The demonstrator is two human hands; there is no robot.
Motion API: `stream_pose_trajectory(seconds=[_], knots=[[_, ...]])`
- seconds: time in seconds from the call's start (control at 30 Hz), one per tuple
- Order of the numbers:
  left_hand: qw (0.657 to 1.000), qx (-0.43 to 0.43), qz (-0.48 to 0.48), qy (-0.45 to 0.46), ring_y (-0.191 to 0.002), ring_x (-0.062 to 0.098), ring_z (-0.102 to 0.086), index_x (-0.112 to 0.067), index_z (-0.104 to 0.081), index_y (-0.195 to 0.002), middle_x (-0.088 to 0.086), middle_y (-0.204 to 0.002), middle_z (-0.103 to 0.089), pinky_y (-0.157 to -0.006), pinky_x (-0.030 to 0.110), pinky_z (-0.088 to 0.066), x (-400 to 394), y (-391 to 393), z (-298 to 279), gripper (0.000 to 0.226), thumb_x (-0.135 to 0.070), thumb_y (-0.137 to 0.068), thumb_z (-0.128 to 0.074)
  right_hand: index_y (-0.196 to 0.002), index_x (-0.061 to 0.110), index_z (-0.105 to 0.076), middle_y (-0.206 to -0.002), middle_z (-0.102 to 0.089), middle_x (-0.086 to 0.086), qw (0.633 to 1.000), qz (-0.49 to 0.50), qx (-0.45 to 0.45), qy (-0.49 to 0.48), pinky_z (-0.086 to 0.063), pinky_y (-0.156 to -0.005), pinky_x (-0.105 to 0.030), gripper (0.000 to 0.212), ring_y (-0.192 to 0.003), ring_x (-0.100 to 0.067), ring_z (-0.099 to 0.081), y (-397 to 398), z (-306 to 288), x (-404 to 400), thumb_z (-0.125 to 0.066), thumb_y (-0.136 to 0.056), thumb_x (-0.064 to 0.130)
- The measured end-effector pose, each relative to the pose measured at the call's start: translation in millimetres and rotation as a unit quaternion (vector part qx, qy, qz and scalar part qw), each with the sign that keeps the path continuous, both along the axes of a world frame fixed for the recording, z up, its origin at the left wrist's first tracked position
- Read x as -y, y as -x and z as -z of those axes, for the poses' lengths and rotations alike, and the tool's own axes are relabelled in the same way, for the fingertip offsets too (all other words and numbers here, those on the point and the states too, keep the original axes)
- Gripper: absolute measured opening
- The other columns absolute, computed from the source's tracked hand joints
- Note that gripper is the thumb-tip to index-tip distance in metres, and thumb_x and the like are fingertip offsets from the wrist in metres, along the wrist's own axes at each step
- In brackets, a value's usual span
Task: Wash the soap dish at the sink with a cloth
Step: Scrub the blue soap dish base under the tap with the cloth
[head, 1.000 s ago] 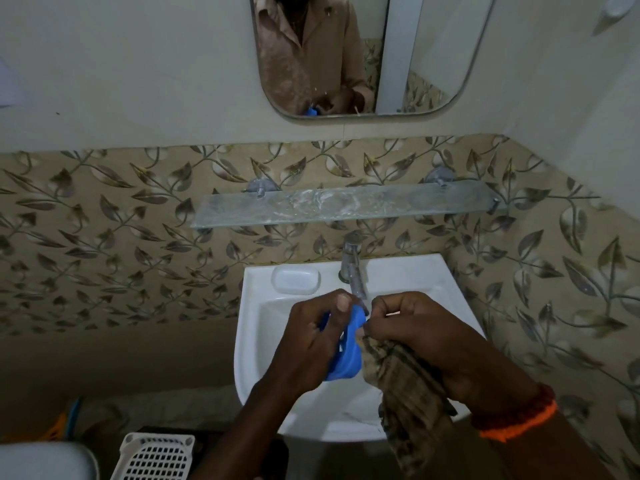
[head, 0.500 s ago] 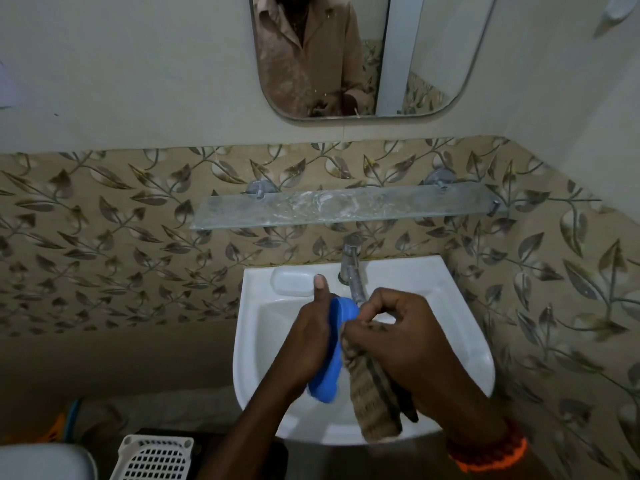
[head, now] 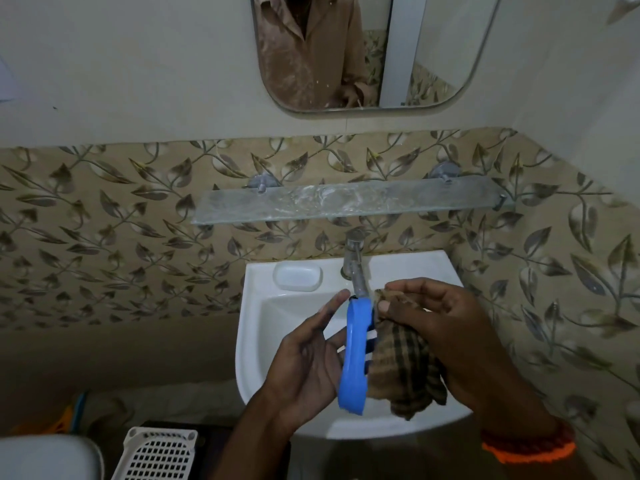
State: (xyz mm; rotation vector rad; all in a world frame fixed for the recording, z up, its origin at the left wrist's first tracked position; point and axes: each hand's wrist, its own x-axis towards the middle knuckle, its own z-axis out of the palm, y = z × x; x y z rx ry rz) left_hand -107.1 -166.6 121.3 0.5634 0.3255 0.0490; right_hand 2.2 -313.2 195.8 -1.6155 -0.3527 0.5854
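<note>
A small bathroom, leaf-patterned tiles behind a white sink (head: 256,341). Over the basin the left hand (head: 304,368) props the blue soap dish (head: 355,358) on edge, fingers fairly straight against it. The right hand (head: 446,334) pinches a checked cloth (head: 401,365) against its face. Scrubbing seems underway; next, wipe along it, then rinse under the tap (head: 355,265).
</note>
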Motion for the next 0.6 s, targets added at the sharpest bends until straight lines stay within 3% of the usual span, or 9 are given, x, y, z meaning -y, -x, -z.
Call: stream_pose_trajectory(seconds=[0.07, 0.17, 0.23, 0.33, 0.4, 0.47, 0.53, 0.6], knots=[[0.999, 0.002, 0.024, 0.045, -0.142, 0.042, -0.042, -0.015, -0.049, -0.149, 0.023, -0.153, -0.047, -0.118, 0.056, -0.032, 4.5, 0.1, 3.1, 0.055, -0.043, -0.102, -0.052, -0.095, 0.018, -0.074, -0.090, -0.077, -0.002, 1.000, -0.008, 0.014, 0.018, -0.062, -0.073, -0.038, 0.020, -0.082, -0.020, -0.075, 2.0, 2.6, -2.6, -0.080, -0.076, 0.020], [0.996, 0.016, 0.067, 0.050, -0.105, 0.036, -0.070, -0.005, -0.070, -0.125, 0.022, -0.116, -0.072, -0.098, 0.046, -0.053, 10.4, 3.2, 6.8, 0.065, -0.056, -0.084, -0.075, -0.100, 0.015, -0.072, -0.093, -0.076, -0.003, 0.999, -0.038, -0.015, -0.007, -0.063, -0.073, -0.036, 0.026, -0.085, -0.020, -0.075, 13.7, 8.3, -10.6, -0.081, -0.076, 0.019], [0.997, 0.009, 0.066, 0.026, -0.090, 0.033, -0.074, -0.005, -0.076, -0.111, 0.019, -0.100, -0.076, -0.085, 0.043, -0.059, 9.8, 4.8, 9.9, 0.062, -0.054, -0.073, -0.084, -0.101, 0.017, -0.071, -0.093, -0.075, 0.000, 0.999, -0.037, 0.020, -0.001, -0.062, -0.069, -0.029, 0.027, -0.085, -0.015, -0.074, 16.5, 10.5, -14.4, -0.082, -0.076, 0.018], [0.997, -0.043, 0.050, 0.026, -0.091, 0.032, -0.071, -0.007, -0.077, -0.111, 0.018, -0.102, -0.074, -0.091, 0.044, -0.055, 5.1, 5.0, 14.7, 0.062, -0.056, -0.073, -0.083, -0.098, 0.019, -0.071, -0.090, -0.075, 0.001, 0.996, -0.029, 0.080, 0.021, -0.061, -0.068, -0.028, 0.023, -0.083, -0.013, -0.073, 14.1, 9.9, -15.4, -0.081, -0.077, 0.015], [0.996, -0.078, 0.028, 0.030, -0.102, 0.031, -0.065, -0.010, -0.073, -0.122, 0.017, -0.115, -0.068, -0.105, 0.048, -0.044, -0.2, 2.9, 18.2, 0.075, -0.067, -0.074, -0.077, -0.094, 0.017, -0.072, -0.084, -0.076, 0.001, 0.991, -0.018, 0.128, 0.030, -0.063, -0.071, -0.033, 0.017, -0.078, -0.013, -0.074, 9.7, 7.4, -11.7, -0.078, -0.079, 0.011], [0.996, -0.081, 0.011, 0.044, -0.113, 0.034, -0.063, -0.010, -0.065, -0.134, 0.018, -0.128, -0.065, -0.110, 0.053, -0.041, -5.8, 1.6, 18.1, 0.090, -0.074, -0.072, -0.072, -0.093, 0.017, -0.073, -0.079, -0.076, 0.007, 0.978, -0.024, 0.199, 0.064, -0.062, -0.071, -0.028, 0.014, -0.073, -0.007, -0.073, 5.8, 6.4, -8.1, -0.077, -0.080, 0.012], [0.996, -0.071, 0.010, 0.057, -0.117, 0.037, -0.063, -0.008, -0.060, -0.139, 0.021, -0.134, -0.063, -0.105, 0.053, -0.047, -11.2, 0.0, 17.8, 0.094, -0.072, -0.071, -0.072, -0.092, 0.020, -0.073, -0.079, -0.075, 0.010, 0.961, -0.049, 0.254, 0.098, -0.060, -0.073, -0.022, 0.014, -0.075, -0.003, -0.072, 5.9, 7.5, -8.4, -0.077, -0.080, 0.016], [0.997, -0.059, 0.023, 0.048, -0.110, 0.035, -0.068, -0.006, -0.064, -0.133, 0.021, -0.126, -0.068, -0.094, 0.049, -0.056, -14.3, -0.3, 19.2, 0.086, -0.070, -0.075, -0.068, -0.090, 0.021, -0.074, -0.080, -0.074, 0.010, 0.955, -0.086, 0.266, 0.102, -0.057, -0.072, -0.015, 0.012, -0.078, -0.002, -0.070, 11.6, 12.0, -12.5, -0.077, -0.079, 0.018]])
